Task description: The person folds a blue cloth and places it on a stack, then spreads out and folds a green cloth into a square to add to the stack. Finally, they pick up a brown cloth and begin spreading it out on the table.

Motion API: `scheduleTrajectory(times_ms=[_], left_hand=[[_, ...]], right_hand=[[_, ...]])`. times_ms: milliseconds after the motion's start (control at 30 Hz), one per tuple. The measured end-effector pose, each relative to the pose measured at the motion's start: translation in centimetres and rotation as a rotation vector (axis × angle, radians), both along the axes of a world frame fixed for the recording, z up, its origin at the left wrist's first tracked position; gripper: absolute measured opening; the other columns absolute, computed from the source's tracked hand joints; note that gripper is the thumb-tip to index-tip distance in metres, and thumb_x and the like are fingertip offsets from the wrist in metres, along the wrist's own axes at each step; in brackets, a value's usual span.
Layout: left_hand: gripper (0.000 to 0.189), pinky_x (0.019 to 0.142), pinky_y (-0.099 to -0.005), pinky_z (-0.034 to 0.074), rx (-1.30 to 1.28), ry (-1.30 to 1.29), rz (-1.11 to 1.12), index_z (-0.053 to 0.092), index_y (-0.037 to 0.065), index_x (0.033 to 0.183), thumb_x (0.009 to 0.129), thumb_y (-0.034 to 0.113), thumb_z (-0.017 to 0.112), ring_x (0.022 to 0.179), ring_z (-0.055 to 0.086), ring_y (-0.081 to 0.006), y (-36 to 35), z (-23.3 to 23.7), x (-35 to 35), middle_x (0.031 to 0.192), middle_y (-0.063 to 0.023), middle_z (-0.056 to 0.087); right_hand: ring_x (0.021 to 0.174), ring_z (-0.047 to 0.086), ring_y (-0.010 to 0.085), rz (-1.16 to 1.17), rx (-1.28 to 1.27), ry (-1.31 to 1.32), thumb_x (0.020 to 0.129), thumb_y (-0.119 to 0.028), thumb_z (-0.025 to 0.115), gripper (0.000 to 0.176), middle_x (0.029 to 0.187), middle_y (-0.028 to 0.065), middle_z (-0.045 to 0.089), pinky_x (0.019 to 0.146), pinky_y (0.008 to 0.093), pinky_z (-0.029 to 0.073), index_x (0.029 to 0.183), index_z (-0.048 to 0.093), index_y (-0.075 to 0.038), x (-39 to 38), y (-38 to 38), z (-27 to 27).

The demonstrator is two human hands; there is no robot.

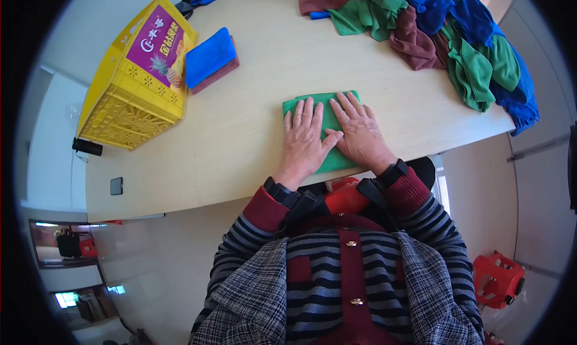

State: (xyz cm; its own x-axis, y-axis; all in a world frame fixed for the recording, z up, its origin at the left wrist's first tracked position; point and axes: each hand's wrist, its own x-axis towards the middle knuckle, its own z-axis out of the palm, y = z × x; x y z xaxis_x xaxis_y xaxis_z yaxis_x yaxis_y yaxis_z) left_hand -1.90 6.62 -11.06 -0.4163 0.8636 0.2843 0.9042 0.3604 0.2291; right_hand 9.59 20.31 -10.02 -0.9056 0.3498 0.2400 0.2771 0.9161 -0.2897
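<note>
A folded green cloth (330,160) lies flat at the front edge of the table, beneath both palms. My left hand (303,139) presses on its left part with the fingers stretched forward. On the right part rests my right hand (360,133), also flat, its fingers extended. The two thumbs meet near the middle of the cloth. Much of the cloth is covered by the hands. Beyond them to the left sits a small stack, a folded blue cloth (209,56) on top of a folded brown cloth (217,76).
A yellow plastic basket (129,104) stands on the table (252,122) at left, beside the stack. Loose green (472,74), blue and brown cloths heap at the back right, hanging over the edge. A dark phone-like object (116,186) lies front left. A red stool (497,279) is on the floor.
</note>
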Motion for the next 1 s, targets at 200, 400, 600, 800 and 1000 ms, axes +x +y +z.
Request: scheduleTrajectory(times_ms=[200, 400, 600, 800, 1000], left_hand=[[0.081, 0.123, -0.0590, 0.018, -0.007, 0.021, -0.084, 0.039, 0.003, 0.155, 0.095, 0.054, 0.059, 0.152, 0.029, -0.0375, -4.1, 2.7, 3.4, 0.161, -0.0206, 0.035], [0.079, 0.123, -0.0598, 0.021, -0.060, 0.084, -0.270, 0.044, 0.011, 0.153, 0.084, 0.029, 0.078, 0.150, 0.034, -0.0322, -7.0, 1.9, 4.7, 0.161, -0.0117, 0.039], [0.062, 0.122, -0.0585, 0.023, -0.057, 0.055, -0.252, 0.052, 0.017, 0.148, 0.090, 0.024, 0.070, 0.148, 0.038, -0.0309, -8.2, 2.2, 3.9, 0.158, -0.0086, 0.043], [0.055, 0.122, -0.0588, 0.024, -0.022, 0.116, -0.146, 0.057, 0.020, 0.144, 0.090, 0.011, 0.068, 0.147, 0.039, -0.0317, -9.9, 2.2, 1.3, 0.156, -0.0086, 0.046], [0.050, 0.122, -0.0583, 0.024, -0.006, 0.201, 0.156, 0.053, 0.012, 0.147, 0.097, 0.015, 0.060, 0.147, 0.039, -0.0319, -10.6, 2.7, -1.8, 0.156, -0.0138, 0.044]], right_hand=[[0.151, 0.031, 0.0374, 0.059, 0.077, -0.021, 0.099, -0.043, 0.058, 0.066, 0.161, 0.0174, 0.038, 0.121, 0.0563, 0.027, 0.152, 0.045, -0.006, -0.1, 1.1, 1.0], [0.149, 0.033, 0.0394, 0.050, 0.054, 0.013, 0.099, -0.039, 0.058, 0.062, 0.158, 0.0186, 0.042, 0.120, 0.0561, 0.027, 0.150, 0.046, -0.006, -0.4, 1.7, -0.1], [0.144, 0.039, 0.0392, 0.029, 0.103, -0.007, 0.098, -0.038, 0.059, 0.061, 0.152, 0.0210, 0.046, 0.118, 0.0523, 0.031, 0.147, 0.049, -0.002, 0.1, 0.5, 0.7], [0.132, 0.049, 0.0381, -0.024, 0.123, -0.071, 0.096, -0.036, 0.062, 0.061, 0.141, 0.0239, 0.053, 0.111, 0.0492, 0.037, 0.143, 0.051, 0.002, 2.5, -2.5, 3.1], [0.129, 0.051, 0.0371, -0.002, 0.021, -0.349, 0.094, -0.035, 0.065, 0.061, 0.140, 0.0225, 0.054, 0.111, 0.0507, 0.037, 0.143, 0.052, 0.000, 4.1, -4.2, 7.0]])
